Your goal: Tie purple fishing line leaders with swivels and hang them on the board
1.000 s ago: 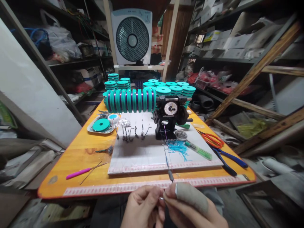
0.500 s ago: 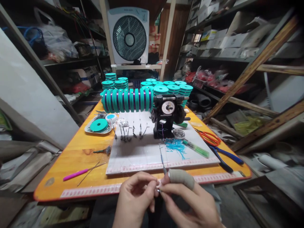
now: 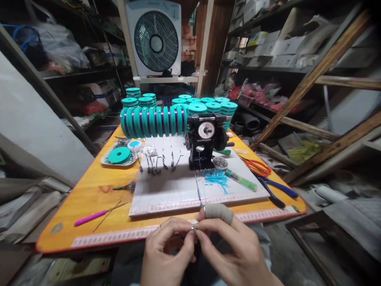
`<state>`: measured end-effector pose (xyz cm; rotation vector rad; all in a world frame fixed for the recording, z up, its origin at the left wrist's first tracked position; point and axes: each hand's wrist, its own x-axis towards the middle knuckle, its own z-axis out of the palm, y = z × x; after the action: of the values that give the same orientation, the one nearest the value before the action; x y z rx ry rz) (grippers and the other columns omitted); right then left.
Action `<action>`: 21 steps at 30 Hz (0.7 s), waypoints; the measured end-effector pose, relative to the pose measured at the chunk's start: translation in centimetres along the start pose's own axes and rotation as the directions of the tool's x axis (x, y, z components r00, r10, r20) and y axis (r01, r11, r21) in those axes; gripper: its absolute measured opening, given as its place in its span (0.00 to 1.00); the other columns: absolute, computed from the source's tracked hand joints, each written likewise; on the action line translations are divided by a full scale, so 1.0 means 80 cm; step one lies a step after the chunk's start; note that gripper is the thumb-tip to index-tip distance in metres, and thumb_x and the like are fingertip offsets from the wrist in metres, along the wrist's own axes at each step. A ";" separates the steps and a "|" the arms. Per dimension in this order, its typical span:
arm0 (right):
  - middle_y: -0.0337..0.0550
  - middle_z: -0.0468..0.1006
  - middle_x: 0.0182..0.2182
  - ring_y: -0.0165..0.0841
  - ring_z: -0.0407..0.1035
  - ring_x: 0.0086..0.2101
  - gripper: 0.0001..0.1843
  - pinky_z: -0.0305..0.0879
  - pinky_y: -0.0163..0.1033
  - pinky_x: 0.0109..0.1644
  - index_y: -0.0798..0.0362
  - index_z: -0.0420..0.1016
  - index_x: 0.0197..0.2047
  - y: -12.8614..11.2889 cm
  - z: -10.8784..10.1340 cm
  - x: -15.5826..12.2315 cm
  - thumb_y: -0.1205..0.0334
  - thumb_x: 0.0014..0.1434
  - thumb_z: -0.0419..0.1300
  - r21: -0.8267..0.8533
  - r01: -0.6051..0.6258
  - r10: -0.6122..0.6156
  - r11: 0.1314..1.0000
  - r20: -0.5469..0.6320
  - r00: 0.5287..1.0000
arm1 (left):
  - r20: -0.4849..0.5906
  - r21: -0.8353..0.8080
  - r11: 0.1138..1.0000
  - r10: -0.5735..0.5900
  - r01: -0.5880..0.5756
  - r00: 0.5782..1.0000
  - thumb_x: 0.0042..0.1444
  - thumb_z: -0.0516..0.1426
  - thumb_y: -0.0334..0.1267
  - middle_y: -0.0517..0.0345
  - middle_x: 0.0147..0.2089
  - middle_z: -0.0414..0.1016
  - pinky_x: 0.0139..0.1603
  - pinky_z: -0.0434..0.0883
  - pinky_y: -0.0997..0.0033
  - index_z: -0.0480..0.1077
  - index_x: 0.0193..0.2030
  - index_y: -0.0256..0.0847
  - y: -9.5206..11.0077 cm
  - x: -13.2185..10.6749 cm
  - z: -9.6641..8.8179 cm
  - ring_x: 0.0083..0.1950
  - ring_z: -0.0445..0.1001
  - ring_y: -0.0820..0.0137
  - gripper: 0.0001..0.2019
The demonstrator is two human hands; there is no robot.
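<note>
My left hand (image 3: 165, 252) and my right hand (image 3: 235, 250) meet at the near edge of the orange table (image 3: 89, 190), fingertips pinched together on a tiny metal piece (image 3: 193, 228). A thin line with a small dark weight (image 3: 199, 195) rises from the pinch toward the black winding machine (image 3: 205, 141). My right index finger wears a grey sleeve (image 3: 218, 211). A row of teal spools (image 3: 153, 121) sits on the machine's shaft.
A white board (image 3: 178, 190) holds several small rigs, blue strands (image 3: 217, 177), a green-handled tool (image 3: 241, 182) and a dish of beads (image 3: 220, 162). Orange scissors (image 3: 258, 167), blue pliers (image 3: 276, 190), a pink-handled hook (image 3: 89, 217), teal spool stacks (image 3: 208, 105), fan (image 3: 154, 37), cluttered shelves.
Both hands have come up further into view and the pinch has shifted a little left. The weighted line has shortened toward the fingertips. The view has tilted down slightly.
</note>
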<state>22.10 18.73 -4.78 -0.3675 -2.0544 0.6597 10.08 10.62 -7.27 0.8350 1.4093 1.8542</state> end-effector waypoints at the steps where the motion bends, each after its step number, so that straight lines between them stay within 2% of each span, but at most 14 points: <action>1: 0.45 0.77 0.38 0.27 0.76 0.39 0.11 0.72 0.24 0.44 0.56 0.76 0.41 0.000 0.000 0.000 0.78 0.57 0.59 -0.002 0.002 -0.002 1.000 0.000 1.000 | -0.002 -0.001 1.000 0.001 -0.001 1.000 0.52 0.66 0.38 0.58 0.33 0.77 0.22 0.72 0.82 0.80 0.30 0.42 0.000 0.000 0.000 0.23 0.71 0.78 0.04; 12: 0.43 0.78 0.36 0.27 0.75 0.38 0.12 0.72 0.24 0.45 0.56 0.76 0.40 -0.006 0.000 0.002 0.79 0.57 0.59 0.028 0.006 -0.006 1.000 0.005 1.000 | -0.027 -0.063 0.997 -0.050 0.048 0.998 0.48 0.69 0.42 0.58 0.32 0.77 0.22 0.73 0.79 0.80 0.30 0.42 0.006 0.001 0.001 0.24 0.72 0.75 0.07; 16: 0.45 0.77 0.36 0.27 0.76 0.37 0.12 0.73 0.23 0.43 0.57 0.77 0.40 -0.004 0.000 0.003 0.79 0.56 0.59 0.018 0.018 -0.017 1.000 -0.033 0.999 | -0.018 -0.034 0.999 0.000 -0.001 1.000 0.50 0.67 0.41 0.57 0.32 0.77 0.23 0.73 0.79 0.80 0.30 0.43 0.003 -0.001 0.001 0.26 0.74 0.73 0.05; 21: 0.46 0.77 0.37 0.28 0.76 0.39 0.12 0.73 0.24 0.44 0.57 0.76 0.41 -0.001 -0.001 0.000 0.79 0.57 0.58 0.005 0.017 -0.017 1.000 0.013 1.000 | -0.021 0.009 0.998 0.057 -0.057 0.998 0.52 0.66 0.39 0.58 0.32 0.77 0.24 0.74 0.80 0.80 0.31 0.44 -0.001 -0.002 -0.001 0.26 0.75 0.73 0.03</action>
<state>22.13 18.70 -4.72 -0.3438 -2.0653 0.6584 10.12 10.48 -7.38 0.8712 1.4208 1.9060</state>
